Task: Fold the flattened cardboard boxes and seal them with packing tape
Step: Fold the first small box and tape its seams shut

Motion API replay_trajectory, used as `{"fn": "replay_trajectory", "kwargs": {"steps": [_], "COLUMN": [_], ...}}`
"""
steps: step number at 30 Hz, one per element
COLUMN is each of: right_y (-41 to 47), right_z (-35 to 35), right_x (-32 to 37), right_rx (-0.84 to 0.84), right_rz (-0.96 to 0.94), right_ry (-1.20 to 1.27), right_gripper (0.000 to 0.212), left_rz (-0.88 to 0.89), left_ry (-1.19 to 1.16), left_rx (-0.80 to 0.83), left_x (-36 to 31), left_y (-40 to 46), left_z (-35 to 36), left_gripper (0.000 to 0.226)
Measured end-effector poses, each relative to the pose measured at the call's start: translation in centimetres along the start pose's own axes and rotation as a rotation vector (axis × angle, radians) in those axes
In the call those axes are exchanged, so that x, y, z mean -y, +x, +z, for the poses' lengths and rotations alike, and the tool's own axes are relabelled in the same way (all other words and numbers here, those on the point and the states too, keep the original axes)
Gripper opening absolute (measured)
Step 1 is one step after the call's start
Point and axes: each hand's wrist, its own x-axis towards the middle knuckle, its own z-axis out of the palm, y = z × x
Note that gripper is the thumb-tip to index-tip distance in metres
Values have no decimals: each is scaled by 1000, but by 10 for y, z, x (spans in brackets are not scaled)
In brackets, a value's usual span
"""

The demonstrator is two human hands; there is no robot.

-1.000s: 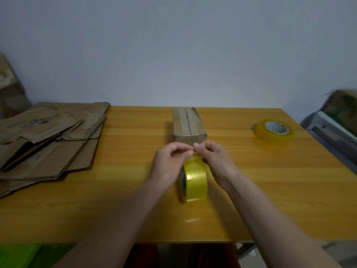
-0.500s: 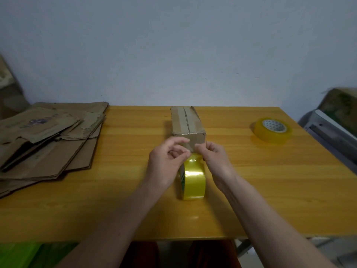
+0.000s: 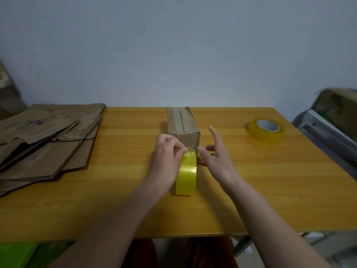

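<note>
Two hands work mid-counter [image 3: 251, 200], w/ the tape roll [image 3: 186, 176] standing on edge between them, nearest the viewer. Left hand [image 3: 166, 155] pinches the loose tape end [image 3: 190, 148] just above the roll; right hand [image 3: 214, 153] is beside it, index finger straight, other fingers loosely curled, holding nothing as far as I can tell. Folded box [image 3: 182, 123] sits just beyond the fingers, long axis running away toward the wall, top seam along it. Judging: tape must go forward & up over the box's near face; left hand leads. Farther off: spare roll [image 3: 266, 130] right, flattened boxes [image 3: 44, 140] left.
</note>
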Motion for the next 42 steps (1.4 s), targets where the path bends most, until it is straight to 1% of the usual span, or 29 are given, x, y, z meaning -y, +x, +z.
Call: {"fn": "replay_trajectory", "kwargs": {"steps": [1,2,4,5,6,8,9,10,11,13,14,15,16,17,19,21,22,23,25,26,28,30,31,33,35,37,39,41,42], "right_y": [-2,-4,-13,-18,-22,-26,-27,-26,-25,-24,-25,-26,-27,-27,-25,-20,-14,-8,5,13,30,45,50,54,48,34,18,4,1], "right_z": [-5,-9,-18,-22,-26,-38,-46,-56,-65,-80,-87,-94,-100,-105,-109,-104,-98,-90,-67,-53,-26,-4,4,17,25,31,36,40,42], "right_x": [-1,-2,-1,0,1,2,2,1,-1,-7,-11,-15,-20,-25,-29,-25,-21,-16,-4,1,9,12,11,9,9,9,5,0,0], "right_rx": [-14,-6,127,208,248,248,219,169,111,10,-7,-3,16,31,41,3,-46,-99,-133,-88,67,207,243,242,179,128,143,171,178], "right_rz": [50,104,182,196,200,191,167,140,128,160,187,214,244,261,274,237,170,93,-46,-97,-165,-145,-113,-65,-83,-145,-212,-259,-279], "right_ry": [-24,-101,-280,-309,-287,-194,-210,-305,-466,-875,-1027,-1119,-1165,-1189,-1236,-1321,-1346,-1313,-1062,-933,-781,-695,-673,-624,-564,-588,-667,-682,-678], "right_gripper": [56,62,66,63,53,28,20,19,24,47,56,59,57,49,28,30,33,39,47,51,60,65,66,64,61,58,56,52,48], "left_rz": [-13,-27,-74,-118,-170,-231,-201,-134,-55,75,96,92,68,36,-15,-42,-64,-93,-134,-129,-80,-35,-27,-35,-1,129,234,221,197], "left_ry": [-25,-50,-95,-137,-199,-353,-364,-274,-139,93,179,268,356,415,422,384,367,343,262,224,186,157,131,94,165,253,246,227,212], "left_rx": [-14,-24,-30,-18,-1,36,56,60,50,-10,-5,29,83,142,248,311,317,314,304,303,302,315,324,311,220,96,83,132,128], "left_x": [-1,-3,-5,-7,-9,-20,-25,-30,-33,-33,-28,-22,-14,-5,12,25,29,32,37,39,43,48,50,53,52,50,52,64,71], "left_y": [-1,-1,-1,-1,0,0,-1,0,1,9,16,22,29,35,43,44,43,41,38,36,32,28,26,25,21,6,-16,-30,-30], "left_z": [2,5,13,19,24,31,34,36,36,33,31,30,29,27,23,19,18,16,14,12,7,2,0,-7,-20,-34,-43,-48,-51], "left_gripper": [7,8,9,10,11,11,9,11,17,30,38,46,53,59,64,67,69,71,73,74,72,70,70,66,60,60,71,82,81]}}
